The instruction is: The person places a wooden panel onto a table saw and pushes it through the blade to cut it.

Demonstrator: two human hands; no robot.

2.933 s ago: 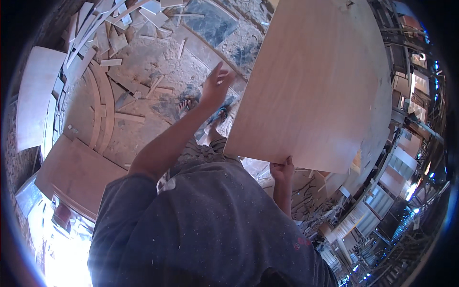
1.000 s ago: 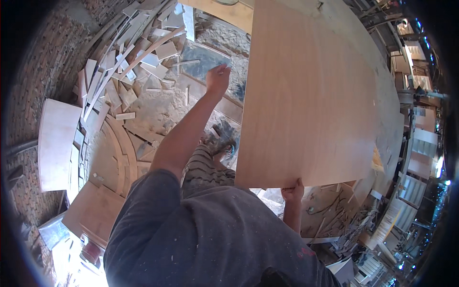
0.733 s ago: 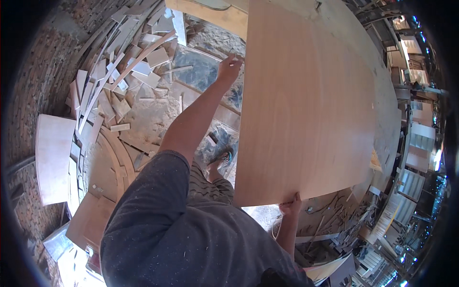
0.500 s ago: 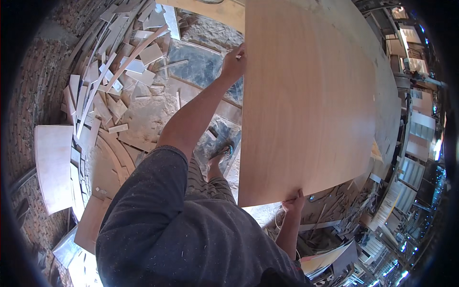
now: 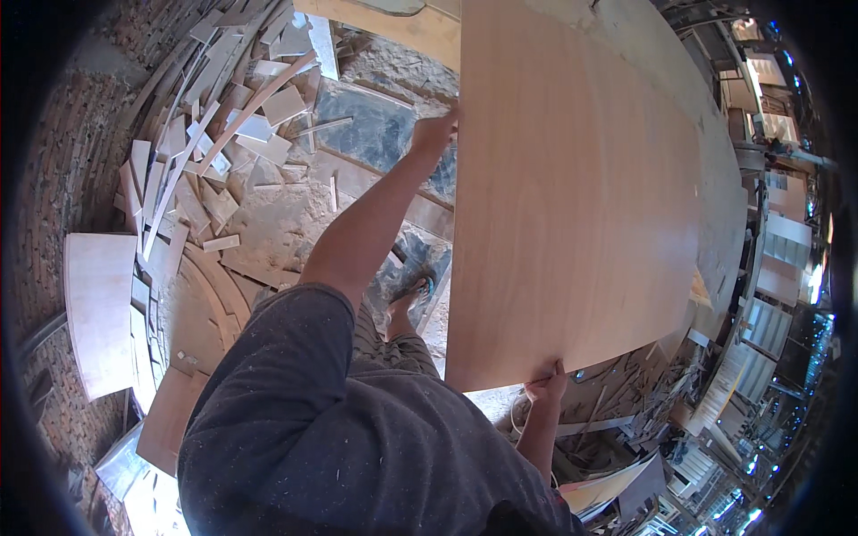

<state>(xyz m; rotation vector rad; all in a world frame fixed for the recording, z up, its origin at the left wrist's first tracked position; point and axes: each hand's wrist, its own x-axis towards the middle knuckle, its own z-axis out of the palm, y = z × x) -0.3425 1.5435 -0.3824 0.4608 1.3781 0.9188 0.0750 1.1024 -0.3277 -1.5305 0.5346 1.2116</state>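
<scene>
Left of the board (image 5: 576, 205), scraps (image 5: 284, 105) litter the floor (image 5: 281, 219). At its left edge is the left hand (image 5: 434, 132), fingers partly hidden, so I cannot tell their grip. The board extends before the person; the right hand (image 5: 547, 387) grips its near edge, thumb on top.

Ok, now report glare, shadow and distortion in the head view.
Head view: glare burns out the lower left; the wood panel bows along its lower edge, likely fisheye bending; a small shadow darkens it by the right hand; the picture's corners go black.
</scene>
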